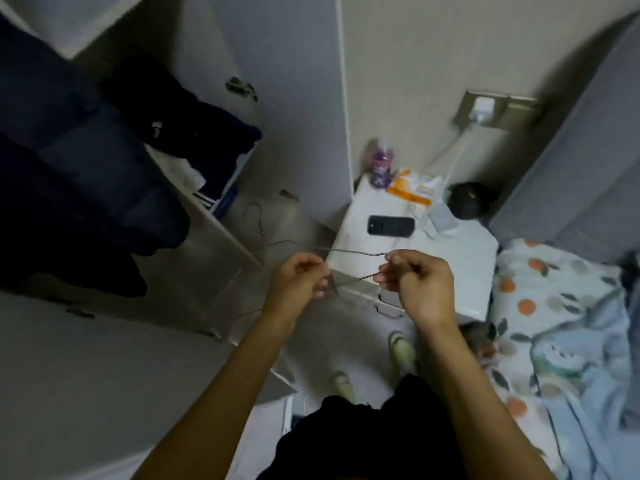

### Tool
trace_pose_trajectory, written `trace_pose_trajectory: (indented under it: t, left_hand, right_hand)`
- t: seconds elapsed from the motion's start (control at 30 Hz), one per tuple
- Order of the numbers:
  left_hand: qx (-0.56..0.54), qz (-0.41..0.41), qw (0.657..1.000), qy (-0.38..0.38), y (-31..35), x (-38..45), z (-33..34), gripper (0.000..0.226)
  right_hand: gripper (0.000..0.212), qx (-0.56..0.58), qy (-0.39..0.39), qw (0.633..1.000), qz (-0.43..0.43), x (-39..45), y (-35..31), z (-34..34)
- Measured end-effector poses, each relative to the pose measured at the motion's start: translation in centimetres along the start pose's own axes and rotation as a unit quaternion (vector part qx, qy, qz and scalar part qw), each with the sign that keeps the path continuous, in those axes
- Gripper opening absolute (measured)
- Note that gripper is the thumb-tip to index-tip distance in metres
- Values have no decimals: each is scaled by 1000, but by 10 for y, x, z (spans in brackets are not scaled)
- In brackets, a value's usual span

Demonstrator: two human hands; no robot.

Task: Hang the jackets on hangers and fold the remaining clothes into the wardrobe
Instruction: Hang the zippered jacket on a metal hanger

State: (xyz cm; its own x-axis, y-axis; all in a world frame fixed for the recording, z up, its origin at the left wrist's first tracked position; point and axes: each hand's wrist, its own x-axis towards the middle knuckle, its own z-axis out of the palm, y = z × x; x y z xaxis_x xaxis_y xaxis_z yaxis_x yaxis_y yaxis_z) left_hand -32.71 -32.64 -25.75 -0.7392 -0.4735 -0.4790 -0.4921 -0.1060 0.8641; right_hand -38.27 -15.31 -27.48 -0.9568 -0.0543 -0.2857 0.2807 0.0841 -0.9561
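Right hand [420,284]: one end of a wire hanger [349,251] is pinched in curled fingers.
Left hand [298,280]: fingers are curled round wire at the other end.
Hanger position: held above the floor, between the open wardrobe [221,223] and nightstand [460,251].
Technique: wires should be eased apart, probably untangled, without bending.

Thin wire hanger [341,251] held up bare, hook [257,216] pointing left toward the wardrobe [221,233], where dark jackets [69,161] hang above folded clothes [204,174].
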Motion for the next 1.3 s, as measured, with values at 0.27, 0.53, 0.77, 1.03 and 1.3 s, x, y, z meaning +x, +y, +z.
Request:
trace_pose_trajectory:
  t: [0.27, 0.53, 0.77, 1.03, 1.3]
  left_hand:
    - [359, 296, 859, -215, -47, -43, 28, 33]
    - [608, 399, 594, -345, -82, -128, 106, 92]
    - [520, 426, 541, -505, -139, -237, 168, 72]
    - [503, 545, 365, -562, -174, -282, 255, 74]
    - [543, 571, 348, -508, -167, -237, 353, 67]
  right_hand:
    - [20, 111, 196, 970, 91, -100, 48, -81]
    - [25, 135, 298, 941, 92, -233, 82, -157]
    - [28, 158, 460, 866, 114, -359, 127, -220]
    - [22, 284, 603, 738, 106, -391, 149, -248]
    - [9, 308, 650, 680, 141, -336, 141, -282]
